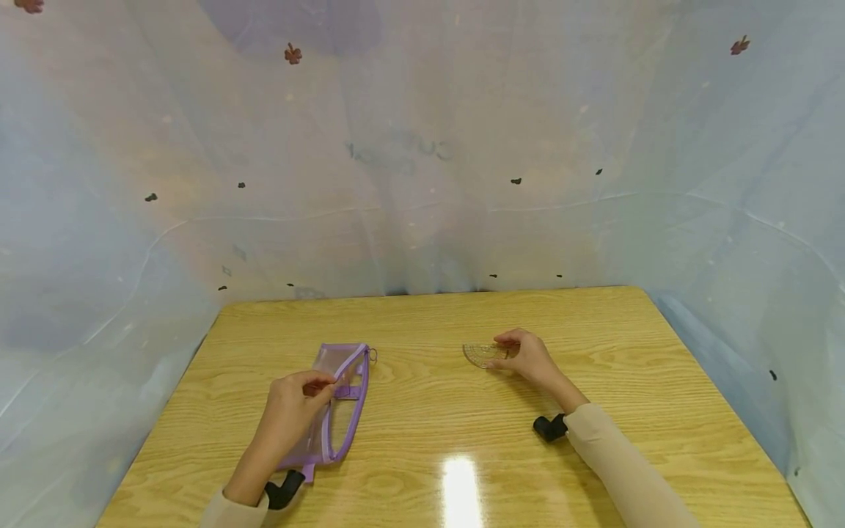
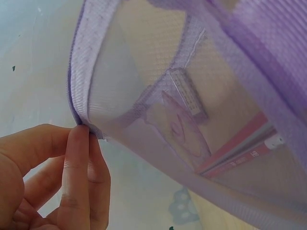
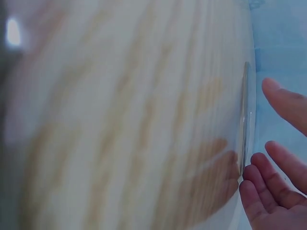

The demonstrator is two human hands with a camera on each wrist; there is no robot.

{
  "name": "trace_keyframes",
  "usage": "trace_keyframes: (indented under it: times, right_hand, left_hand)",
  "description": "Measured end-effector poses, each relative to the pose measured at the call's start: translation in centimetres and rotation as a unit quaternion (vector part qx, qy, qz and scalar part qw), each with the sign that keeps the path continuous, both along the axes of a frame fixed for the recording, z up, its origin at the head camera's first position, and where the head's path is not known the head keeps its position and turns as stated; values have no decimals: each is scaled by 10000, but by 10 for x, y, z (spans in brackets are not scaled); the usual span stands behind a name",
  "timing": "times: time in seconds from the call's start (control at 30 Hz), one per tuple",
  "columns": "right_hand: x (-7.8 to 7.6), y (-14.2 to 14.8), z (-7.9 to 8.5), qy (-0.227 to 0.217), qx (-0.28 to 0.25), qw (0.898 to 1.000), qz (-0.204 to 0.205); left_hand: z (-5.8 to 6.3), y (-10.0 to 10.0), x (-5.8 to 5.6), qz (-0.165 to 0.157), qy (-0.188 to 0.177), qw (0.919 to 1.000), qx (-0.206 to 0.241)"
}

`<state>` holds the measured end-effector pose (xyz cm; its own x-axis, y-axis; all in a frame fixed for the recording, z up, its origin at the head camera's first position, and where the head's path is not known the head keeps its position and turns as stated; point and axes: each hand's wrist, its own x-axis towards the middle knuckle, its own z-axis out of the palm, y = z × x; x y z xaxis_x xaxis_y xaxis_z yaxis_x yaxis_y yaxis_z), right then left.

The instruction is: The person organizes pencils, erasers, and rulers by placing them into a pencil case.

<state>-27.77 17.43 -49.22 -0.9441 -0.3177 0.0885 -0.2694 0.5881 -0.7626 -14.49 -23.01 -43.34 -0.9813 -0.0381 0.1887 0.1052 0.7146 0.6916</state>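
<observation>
A purple mesh zip pencil pouch point(image 1: 310, 440) lies at the left of the table, its zipper open. My left hand point(image 1: 293, 411) pinches the zipped edge between thumb and fingertips. Through the mesh in the left wrist view show pink pencils point(image 2: 240, 155), a translucent pink piece point(image 2: 180, 127) and a small clear block with printed marks point(image 2: 188, 93). Farther right, a clear half-round protractor point(image 1: 480, 355) lies flat on the wood. My right hand point(image 1: 528, 359) is over its right end. In the right wrist view its fingertips point(image 3: 245, 184) meet the protractor's edge, while the thumb stays apart.
The wooden table point(image 1: 422, 411) has a far edge close to a pale hanging sheet point(image 1: 422, 147) that also encloses both sides. A black wrist mount point(image 1: 550, 427) sits under the right wrist, another point(image 1: 285, 490) under the left.
</observation>
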Motion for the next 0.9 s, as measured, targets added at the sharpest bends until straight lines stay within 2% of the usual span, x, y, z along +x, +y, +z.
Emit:
trace_keyframes:
  times: [0.2, 0.5, 0.9]
  right_hand:
    - [-2, 2, 0, -103, 46, 9999, 110]
    - [-7, 1, -3, 148, 487, 9981, 352]
    - [-9, 0, -5, 107, 630, 9970, 429]
  left_hand:
    - [0, 0, 1, 16, -18, 10000, 34]
    - [1, 0, 1, 22, -71, 10000, 63]
    - [-4, 0, 0, -28, 16, 10000, -8]
